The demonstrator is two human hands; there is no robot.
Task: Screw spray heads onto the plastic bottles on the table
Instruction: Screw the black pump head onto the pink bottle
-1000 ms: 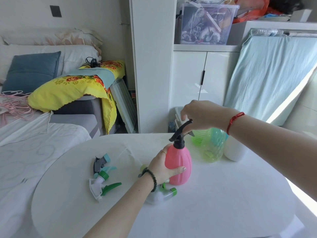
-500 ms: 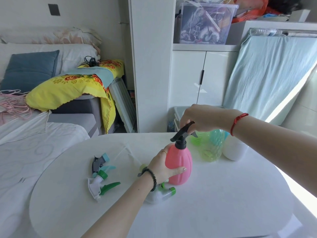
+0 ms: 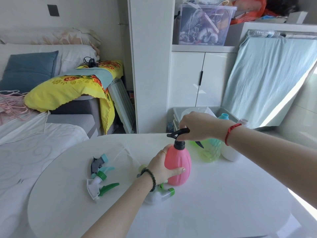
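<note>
The left hand (image 3: pixel 163 167) grips the ribbed, glossy pink bottle (image 3: pixel 179 164) upright on the white worktop (image 3: pixel 214 194), while the right hand (image 3: pixel 197 125) pinches its black spray head (image 3: pixel 178 133).

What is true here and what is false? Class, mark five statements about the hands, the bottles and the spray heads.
1. The left hand grips the pink ribbed plastic bottle round its body. True.
2. The right hand holds the black plastic spray head at the pink bottle's neck. True.
3. The pink bottle lies on its side. False: it stands upright on the round white table.
4. The right hand holds a green-triggered head. False: the white spray head with a green trigger lies loose on the table, left of the pink bottle.
5. The table holds only one bottle. False: a translucent green bottle and a white bottle sit beyond the pink one.
</note>
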